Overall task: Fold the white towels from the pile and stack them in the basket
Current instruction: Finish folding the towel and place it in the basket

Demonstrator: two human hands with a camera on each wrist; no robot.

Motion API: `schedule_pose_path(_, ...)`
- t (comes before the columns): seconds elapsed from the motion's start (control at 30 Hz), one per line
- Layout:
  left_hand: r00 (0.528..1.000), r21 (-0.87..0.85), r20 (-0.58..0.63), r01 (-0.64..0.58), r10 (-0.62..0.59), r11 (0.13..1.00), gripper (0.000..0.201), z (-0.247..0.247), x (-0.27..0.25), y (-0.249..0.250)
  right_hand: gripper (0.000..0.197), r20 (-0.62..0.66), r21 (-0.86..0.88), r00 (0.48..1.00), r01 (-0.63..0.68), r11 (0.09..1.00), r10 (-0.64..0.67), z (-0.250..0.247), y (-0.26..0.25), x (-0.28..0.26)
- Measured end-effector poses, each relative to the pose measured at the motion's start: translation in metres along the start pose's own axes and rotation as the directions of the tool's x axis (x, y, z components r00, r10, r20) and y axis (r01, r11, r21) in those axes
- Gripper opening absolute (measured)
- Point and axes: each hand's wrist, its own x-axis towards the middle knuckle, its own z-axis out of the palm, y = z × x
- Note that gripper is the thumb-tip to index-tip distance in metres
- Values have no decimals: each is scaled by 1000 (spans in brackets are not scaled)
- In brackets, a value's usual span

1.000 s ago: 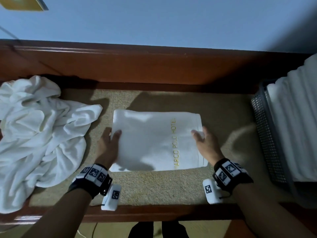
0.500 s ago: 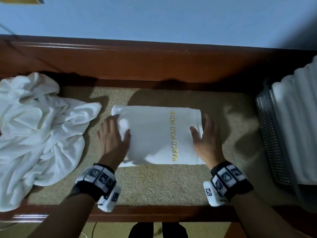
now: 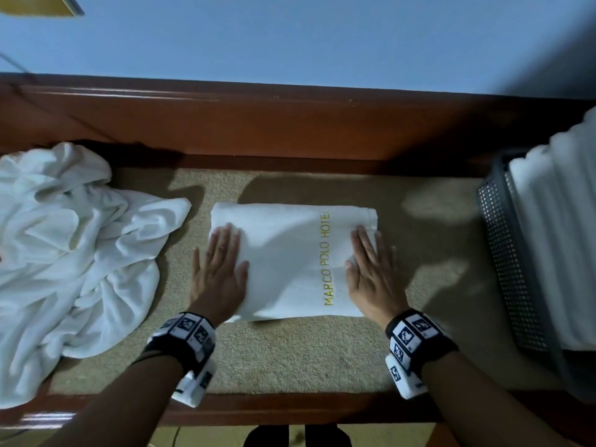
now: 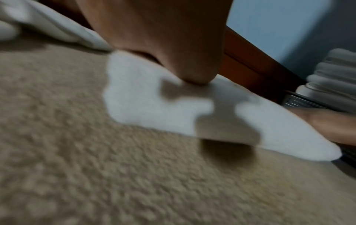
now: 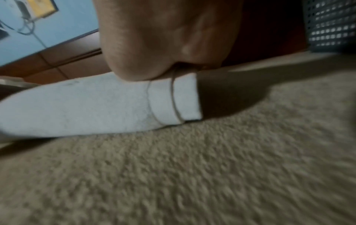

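Basket (image 3: 506, 262) full of folded towels (image 3: 554, 227)

I see a white folded towel (image 3: 290, 259) with yellow lettering on beige looped carpet (image 3: 290, 356); at nine o'clock a white pile (image 3: 71, 253), at three o'clock a grey perforated basket (image 3: 503, 262).
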Motion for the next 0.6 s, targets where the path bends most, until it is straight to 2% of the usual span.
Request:
schedule_pose_path(0.1,999,15,-33,28,-27,1000,69,-10,9,6,70,-52,-51,999,-20,998,17,-9,-25,4)
schedule_pose_path(0.23,988,-77,-23,-152,151,985,65,-4,25,58,69,24,-74,980,200,977,-198,4,-68,32)
schedule_pose_path(0.3,988,-98,-2,-154,154,983,63,2,35,60,65,35,-70,978,210,975,-208,10,-62,49)
schedule_pose_path(0.4,995,-70,-10,-100,100,992,63,3,50,40,69,4,-61,992,127,990,-127,5,-34,68)
schedule_pose_path(0.5,998,-34,-26,49,-50,998,62,0,58,11,69,-33,8,996,-88,996,88,-6,-12,78)
schedule_pose_path(0.53,993,-68,-28,112,-114,991,63,-2,58,3,69,-14,69,988,-156,985,157,-9,-5,77)
schedule_pose_path(0.6,982,-202,-25,179,-188,963,66,-4,54,-10,66,5,232,977,-207,951,211,-11,7,69)
